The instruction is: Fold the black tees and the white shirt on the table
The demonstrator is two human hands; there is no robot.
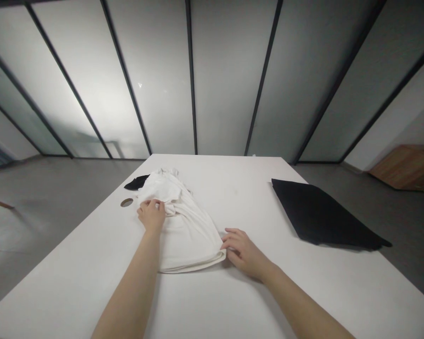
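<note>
A crumpled white cloth garment lies folded lengthwise on the white table, its hem layers stacked at the near end. My left hand pinches a gathered fold at the garment's left side. My right hand sits at the near right corner, fingers against the folded edge, and I cannot tell whether it grips. A small black cloth pokes out from under the garment's far end, partly hidden.
A flat black cloth lies on the table's right side, overhanging its edge. A round grommet hole is set in the tabletop. Frosted glass panels with dark frames stand beyond the table, above a grey floor. A wooden board stands far right.
</note>
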